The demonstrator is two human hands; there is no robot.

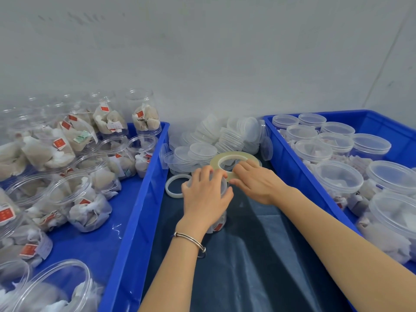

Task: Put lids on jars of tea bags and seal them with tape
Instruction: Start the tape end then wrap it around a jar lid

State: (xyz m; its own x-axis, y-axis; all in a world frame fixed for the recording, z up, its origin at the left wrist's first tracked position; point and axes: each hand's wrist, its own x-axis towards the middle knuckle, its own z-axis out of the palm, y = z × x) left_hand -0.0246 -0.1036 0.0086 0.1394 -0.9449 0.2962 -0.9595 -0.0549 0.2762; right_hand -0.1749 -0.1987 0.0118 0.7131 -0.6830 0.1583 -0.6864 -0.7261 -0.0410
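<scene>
A clear jar of tea bags [217, 224] stands upright on the dark cloth between two blue crates. My left hand [206, 197] covers its lidded top, fingers curled round the rim. My right hand [256, 183] holds a large roll of clear tape [234, 158] just behind the jar, fingertips pinching the roll's near edge beside the lid. Whether tape is stuck to the jar cannot be told. A pile of loose clear lids [216, 138] lies behind the roll.
The left blue crate [144, 190] holds several open jars of tea bags [78, 199]. The right blue crate [292, 170] holds several lidded jars [337, 179]. A white ring [174, 186] lies left of the held jar. A grey wall rises behind.
</scene>
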